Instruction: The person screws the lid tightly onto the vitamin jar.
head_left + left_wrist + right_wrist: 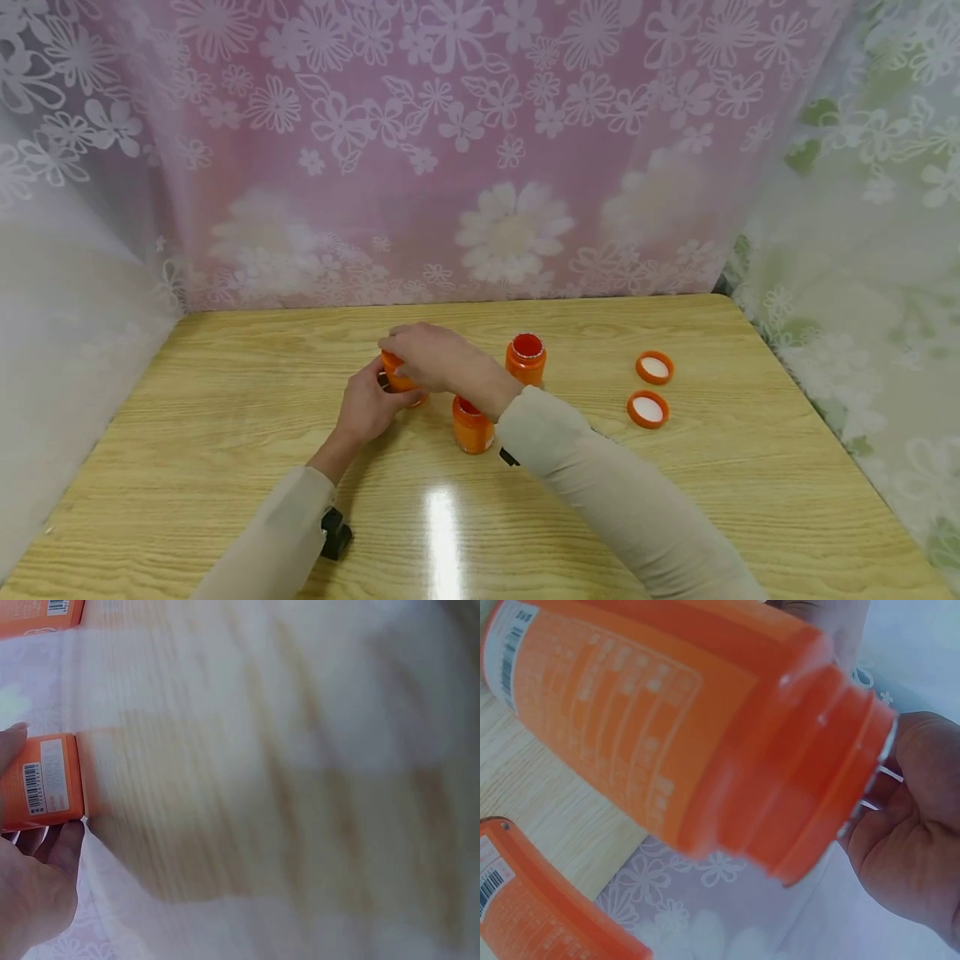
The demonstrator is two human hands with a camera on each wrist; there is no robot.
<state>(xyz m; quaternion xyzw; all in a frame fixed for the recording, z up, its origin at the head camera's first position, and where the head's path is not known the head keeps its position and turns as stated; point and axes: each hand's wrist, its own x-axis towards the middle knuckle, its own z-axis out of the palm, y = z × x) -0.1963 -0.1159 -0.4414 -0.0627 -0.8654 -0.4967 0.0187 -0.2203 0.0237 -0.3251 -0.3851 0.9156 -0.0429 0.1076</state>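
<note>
An orange bottle (15, 780) with a white barcode label stands on the wood-grain table at the left. My left hand (369, 407) grips its side, thumb and fingers on opposite faces. From above, my right hand (438, 358) curls its fingers round the lid at the top of the same bottle, hiding most of it. Beside the hands stand two uncapped orange bottles, a nearer one (472, 429) and a farther one (524, 363), the nearer partly under the right forearm. In the right wrist view an uncapped bottle (630, 697) fills the foreground, with my right hand (922, 825) beyond its mouth.
Two orange lids with white liners, a farther one (655, 367) and a nearer one (648, 409), lie on the right of the table (720, 483). A pink floral curtain (420, 208) hangs behind the table's back edge, with pale floral sheets at both sides.
</note>
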